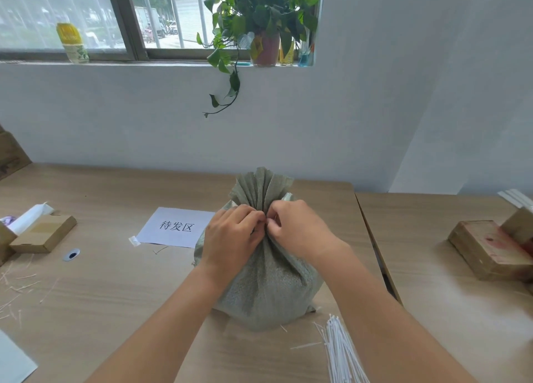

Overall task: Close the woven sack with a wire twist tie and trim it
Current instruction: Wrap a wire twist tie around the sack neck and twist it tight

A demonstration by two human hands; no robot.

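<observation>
I have my left hand (230, 232) and right hand (297, 227) pinched shut on the gathered neck of the woven sack (268, 281), mid-table and near me; it looks soft and full, best gripped there.

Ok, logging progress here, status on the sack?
Left hand and right hand both pinching the gathered neck of the woven sack. Tie itself not visible. Spare ties lie near right. Nothing obstructing.
</observation>
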